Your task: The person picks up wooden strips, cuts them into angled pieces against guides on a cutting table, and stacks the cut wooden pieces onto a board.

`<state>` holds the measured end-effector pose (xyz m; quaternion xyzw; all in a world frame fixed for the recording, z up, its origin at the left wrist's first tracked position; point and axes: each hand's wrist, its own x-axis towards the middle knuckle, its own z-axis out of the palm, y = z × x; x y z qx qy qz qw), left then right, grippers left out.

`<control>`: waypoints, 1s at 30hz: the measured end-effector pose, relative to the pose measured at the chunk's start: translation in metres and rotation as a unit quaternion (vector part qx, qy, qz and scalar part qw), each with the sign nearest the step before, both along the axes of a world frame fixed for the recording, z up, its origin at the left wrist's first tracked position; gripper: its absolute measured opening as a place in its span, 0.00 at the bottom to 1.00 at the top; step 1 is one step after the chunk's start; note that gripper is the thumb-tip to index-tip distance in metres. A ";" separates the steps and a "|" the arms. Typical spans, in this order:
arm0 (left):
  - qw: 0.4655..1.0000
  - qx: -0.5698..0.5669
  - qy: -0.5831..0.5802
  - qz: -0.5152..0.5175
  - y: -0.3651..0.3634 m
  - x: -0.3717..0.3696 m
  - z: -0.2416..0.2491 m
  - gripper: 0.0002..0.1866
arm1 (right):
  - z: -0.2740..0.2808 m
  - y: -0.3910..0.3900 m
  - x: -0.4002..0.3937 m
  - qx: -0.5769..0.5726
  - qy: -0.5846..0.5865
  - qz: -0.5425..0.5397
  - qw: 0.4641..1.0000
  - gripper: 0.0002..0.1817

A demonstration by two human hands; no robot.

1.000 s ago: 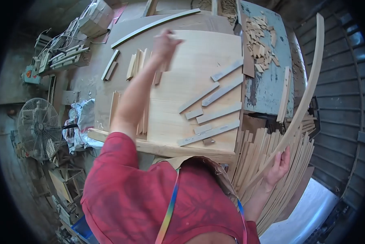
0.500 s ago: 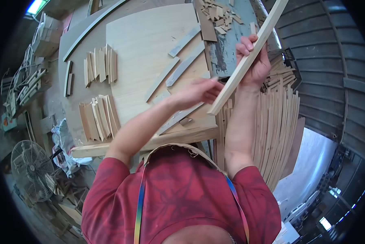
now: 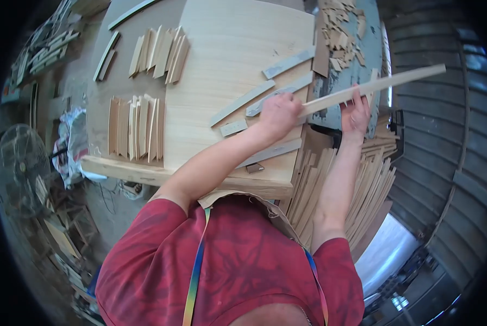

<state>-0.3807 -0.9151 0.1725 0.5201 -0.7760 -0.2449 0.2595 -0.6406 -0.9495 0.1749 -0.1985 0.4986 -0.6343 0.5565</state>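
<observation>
The person holds a long wooden strip (image 3: 374,87) in both hands above the right edge of the workbench (image 3: 145,173). The left hand (image 3: 278,115) closes its fingers around the near end of the strip, over the pale plywood sheet (image 3: 227,49) that lies on the bench. The right hand (image 3: 356,113) grips the strip further along, fingers curled over its upper edge, thumb below. The strip runs from the left hand up and to the right, tilted slightly, and its free end projects past the bench toward the corrugated wall (image 3: 444,136). Several flat grey slats (image 3: 289,62) lie scattered on the plywood sheet just beside the left hand; one short slat (image 3: 233,127) lies near the left wrist. Two groups of short wooden wedges stand on the bench well apart from the hands: an upper fan of wedges (image 3: 159,51) and a lower row of wedges (image 3: 136,127). A blue-painted machine table (image 3: 357,49), partly covered with small wood offcuts (image 3: 341,30), lies beyond the strip. Below the right forearm, a dense stack of long thin strips (image 3: 363,185) leans against the bench side. A floor fan (image 3: 18,168) stands at the left of the view. The person wears a red shirt (image 3: 227,271) with a multicoloured strap (image 3: 195,277).
</observation>
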 end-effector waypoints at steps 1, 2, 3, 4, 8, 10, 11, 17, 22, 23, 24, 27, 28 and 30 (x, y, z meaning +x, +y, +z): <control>0.998 -0.059 -0.008 0.003 0.003 -0.001 -0.002 0.08 | -0.007 0.003 -0.002 -0.004 -0.023 -0.006 1.000 0.18; 0.993 -0.116 -0.018 0.004 0.007 -0.003 -0.004 0.06 | -0.015 0.006 -0.003 -0.006 -0.046 -0.015 0.999 0.18; 0.993 -0.112 -0.021 0.016 0.010 -0.004 -0.004 0.06 | -0.026 0.008 -0.005 -0.001 -0.048 -0.003 0.999 0.18; 0.992 -0.118 -0.032 0.020 0.014 -0.007 -0.003 0.04 | -0.038 0.011 -0.007 0.008 -0.052 -0.007 0.999 0.18; 0.989 -0.126 -0.061 0.037 0.020 0.001 -0.008 0.03 | -0.072 0.015 0.001 0.034 -0.058 -0.008 0.998 0.17; 0.990 -0.116 -0.070 0.033 0.023 0.008 -0.013 0.03 | -0.081 0.019 0.009 0.046 -0.053 -0.013 0.997 0.16; 0.990 -0.115 -0.070 0.032 0.025 0.013 -0.013 0.03 | -0.081 0.022 0.013 0.047 -0.053 -0.013 0.997 0.16; 0.990 -0.050 -0.131 -0.021 0.046 0.038 -0.001 0.05 | -0.066 0.046 0.037 0.090 0.028 0.030 0.995 0.10; 0.989 -0.045 -0.124 -0.066 0.051 0.045 0.016 0.08 | -0.061 0.050 0.039 0.084 0.050 0.044 0.994 0.09; 0.988 -0.053 -0.120 -0.077 0.051 0.046 0.017 0.08 | -0.060 0.051 0.040 0.103 0.053 0.051 0.992 0.09; 0.986 -0.055 -0.136 -0.079 0.052 0.046 0.015 0.09 | -0.057 0.051 0.041 0.122 0.055 0.059 0.989 0.08; 0.979 -0.070 -0.167 -0.089 0.052 0.045 0.011 0.11 | -0.027 0.055 0.032 0.147 0.258 0.111 0.948 0.07; 0.980 -0.064 -0.166 -0.090 0.051 0.045 0.011 0.11 | -0.009 0.057 0.030 0.159 0.445 0.156 0.867 0.06; 0.981 -0.050 -0.164 -0.087 0.053 0.044 0.008 0.12 | 0.013 0.050 0.028 0.168 0.614 0.185 0.749 0.07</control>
